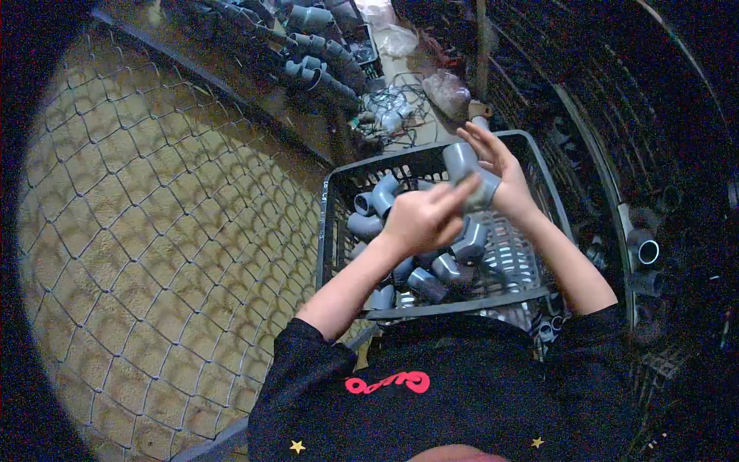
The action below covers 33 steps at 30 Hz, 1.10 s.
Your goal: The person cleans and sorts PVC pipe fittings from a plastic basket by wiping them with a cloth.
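Grey PVC elbow above black plastic crate, right hand gripping, fingers extended; left hand part-curled, fingertips blurred, grip unclear; best steadied from the right while the left works lightly.

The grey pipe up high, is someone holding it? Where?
The right hand holds the pipe by its lower end. The left hand has blurred fingers in front; whether they grip it too, I can't tell.
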{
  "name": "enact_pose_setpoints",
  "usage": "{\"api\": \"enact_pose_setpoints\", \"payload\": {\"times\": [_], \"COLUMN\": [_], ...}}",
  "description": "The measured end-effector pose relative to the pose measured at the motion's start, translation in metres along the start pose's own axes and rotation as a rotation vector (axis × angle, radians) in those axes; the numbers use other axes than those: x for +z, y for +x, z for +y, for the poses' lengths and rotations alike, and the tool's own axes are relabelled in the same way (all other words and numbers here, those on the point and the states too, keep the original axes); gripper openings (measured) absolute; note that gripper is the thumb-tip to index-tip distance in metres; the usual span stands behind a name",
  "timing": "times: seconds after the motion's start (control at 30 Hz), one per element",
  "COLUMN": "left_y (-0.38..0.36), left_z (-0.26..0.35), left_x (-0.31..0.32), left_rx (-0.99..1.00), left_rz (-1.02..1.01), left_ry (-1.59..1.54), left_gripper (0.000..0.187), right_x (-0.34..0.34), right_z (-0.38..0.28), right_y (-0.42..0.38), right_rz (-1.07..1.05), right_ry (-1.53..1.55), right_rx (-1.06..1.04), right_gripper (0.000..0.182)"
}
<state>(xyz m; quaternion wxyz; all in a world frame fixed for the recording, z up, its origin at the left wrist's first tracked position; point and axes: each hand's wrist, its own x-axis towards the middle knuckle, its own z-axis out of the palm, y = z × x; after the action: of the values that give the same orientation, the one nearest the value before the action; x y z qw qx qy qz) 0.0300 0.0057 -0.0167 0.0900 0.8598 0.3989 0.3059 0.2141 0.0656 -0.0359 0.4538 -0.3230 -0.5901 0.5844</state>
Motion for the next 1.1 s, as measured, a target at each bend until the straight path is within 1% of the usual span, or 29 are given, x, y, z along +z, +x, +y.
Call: {"api": "enact_pose_setpoints", "payload": {"times": [0.07,0.13,0.17,0.2,0.27,0.33,0.4,0.47,0.5,0.57,0.6,0.67,0.7,0.73,0.8,0.83,0.93,0.97,1.0,1.07,1.1], "left_y": [0.002,0.005,0.004,0.004,-0.002,-0.003,0.001,0.005,0.007,0.007,0.008,0.003,0.002,0.002,0.003,0.005,0.013,0.014,0.013,0.013,0.011], "left_z": [0.006,-0.008,-0.014,-0.021,-0.025,-0.011,0.006,0.007,0.000,-0.020,-0.022,-0.017,-0.011,-0.004,0.012,0.020,0.010,0.009,0.003,0.001,-0.001], "left_x": [-0.003,-0.007,-0.004,-0.001,0.003,0.004,0.005,0.001,0.002,0.004,0.000,0.000,0.002,0.006,0.010,0.015,0.001,-0.002,-0.001,0.003,0.004], "left_rx": [0.072,0.048,-0.082,-0.210,-0.207,-0.110,0.089,0.108,0.046,-0.097,-0.190,-0.167,-0.132,-0.061,0.117,0.130,0.134,0.069,0.017,-0.229,-0.223], "left_rz": [-0.102,-0.083,-0.006,0.059,0.057,-0.007,-0.055,-0.116,-0.064,0.023,0.002,0.001,-0.017,-0.016,-0.075,-0.045,-0.014,0.031,0.061,0.145,0.129], "left_ry": [0.100,0.140,0.153,0.089,0.123,0.071,0.072,0.140,0.203,0.277,0.273,0.232,0.197,0.127,0.091,0.094,0.247,0.285,0.247,0.058,0.078], "left_gripper": [0.076,0.074,0.071,0.070,0.070,0.072,0.076,0.074,0.071,0.065,0.068,0.069,0.072,0.075,0.078,0.075,0.070,0.067,0.069,0.071,0.071], "right_x": [-0.007,-0.007,-0.004,-0.001,0.001,0.003,-0.001,-0.006,-0.005,-0.002,0.000,0.004,0.003,-0.001,-0.011,-0.011,-0.009,-0.009,-0.009,-0.009,-0.010], "right_z": [0.002,-0.001,-0.003,-0.006,-0.008,-0.007,-0.009,-0.002,0.006,0.000,-0.007,-0.007,-0.007,-0.004,0.009,0.014,0.012,0.005,0.003,0.001,0.003], "right_y": [-0.001,-0.003,-0.004,-0.006,-0.008,-0.008,-0.010,-0.009,-0.006,-0.006,-0.007,-0.010,-0.011,-0.010,-0.008,-0.008,-0.003,-0.002,-0.002,-0.004,-0.004], "right_rz": [-0.029,-0.047,-0.055,-0.063,-0.047,-0.046,-0.040,-0.064,-0.029,-0.023,-0.023,-0.010,-0.002,0.012,0.031,0.039,0.108,0.105,0.096,0.087,0.061], "right_ry": [-0.040,-0.062,-0.070,-0.076,-0.095,-0.089,-0.122,-0.113,-0.098,-0.124,-0.139,-0.106,-0.092,-0.097,-0.108,-0.067,0.059,0.009,0.007,0.002,-0.040], "right_rx": [0.026,0.042,0.049,0.056,0.073,0.052,0.022,0.005,-0.034,-0.021,-0.003,0.020,0.032,0.035,0.045,-0.011,0.093,0.122,0.157,0.226,0.221], "right_gripper": [0.075,0.074,0.074,0.074,0.075,0.075,0.072,0.071,0.068,0.069,0.069,0.069,0.070,0.069,0.069,0.065,0.062,0.056,0.054,0.050,0.044]}}
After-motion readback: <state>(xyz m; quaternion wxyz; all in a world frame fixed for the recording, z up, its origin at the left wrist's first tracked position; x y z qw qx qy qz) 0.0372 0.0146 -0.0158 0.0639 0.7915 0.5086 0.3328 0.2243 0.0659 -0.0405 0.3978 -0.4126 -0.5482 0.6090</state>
